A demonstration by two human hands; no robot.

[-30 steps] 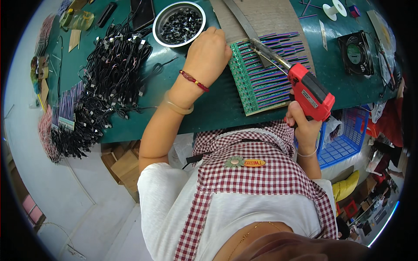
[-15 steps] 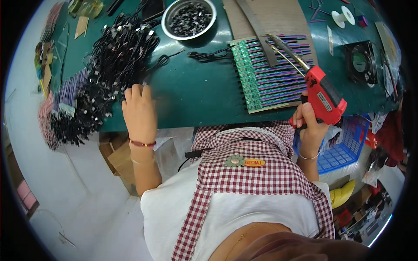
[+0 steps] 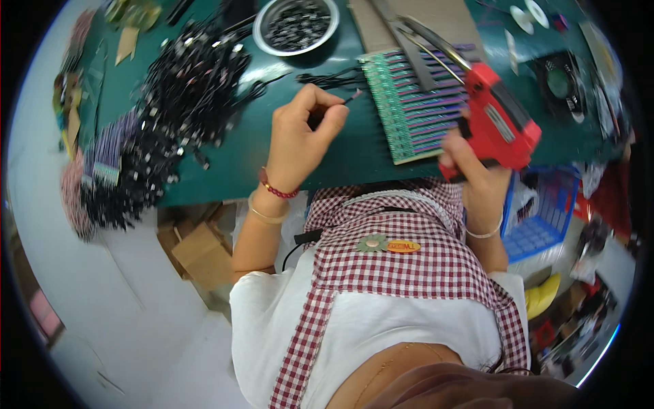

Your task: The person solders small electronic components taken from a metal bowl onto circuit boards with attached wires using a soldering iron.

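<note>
My left hand (image 3: 303, 133) is closed in a pinch on a thin black cable (image 3: 352, 97), whose pinkish end sticks out to the right past my fingertips. Just beyond that end lies a row of green circuit boards (image 3: 383, 102) with purple, pink and dark wires running right. My right hand (image 3: 480, 174) grips the handle of a red soldering gun (image 3: 501, 116). Its metal barrel and thin side tube point up and left over the boards. A flat metal strip (image 3: 412, 58) rests across them. Motion slightly blurs the gun and right hand.
A large heap of black cables (image 3: 197, 82) covers the left of the green table (image 3: 238, 150). A metal bowl (image 3: 259, 37) of small dark parts stands at the back. To the right are a black fan (image 3: 558, 83) and a white spool (image 3: 522, 20). A blue crate (image 3: 531, 238) sits below.
My left hand has moved right and up from beside the cable heap towards the boards, a cable end now showing in its fingers. The soldering gun has shifted slightly left and up.
</note>
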